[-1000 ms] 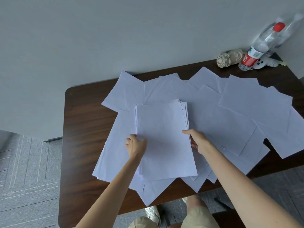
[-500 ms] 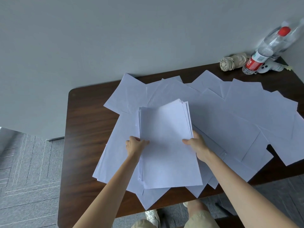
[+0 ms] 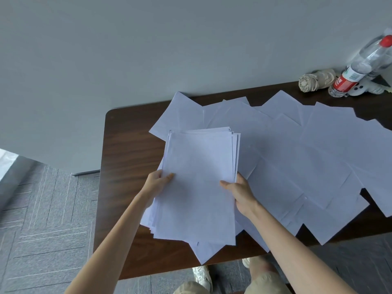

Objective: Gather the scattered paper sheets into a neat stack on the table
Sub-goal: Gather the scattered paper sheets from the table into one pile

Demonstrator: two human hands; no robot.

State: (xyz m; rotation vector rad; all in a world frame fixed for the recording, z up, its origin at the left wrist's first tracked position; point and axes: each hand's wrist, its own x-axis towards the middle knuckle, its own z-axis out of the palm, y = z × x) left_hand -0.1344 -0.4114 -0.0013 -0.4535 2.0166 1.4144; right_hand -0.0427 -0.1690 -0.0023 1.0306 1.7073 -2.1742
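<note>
Shifted leftward since a moment ago, the stack [image 3: 199,187] sits between both hands, over the table [image 3: 127,149]. Left hand [image 3: 158,184] pinches its left edge, thumb on top, fingers beneath. Right hand [image 3: 240,193] pinches the right edge likewise. Loose sheets [image 3: 301,158] spread beyond the right hand, with a bottle [image 3: 356,70] farther off.

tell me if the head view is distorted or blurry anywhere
Head view: wide-angle stretch smears the water bottle at the right edge; soft, even light leaves the loose sheets barely distinct where they overlap; the stack is fairly sharp.
</note>
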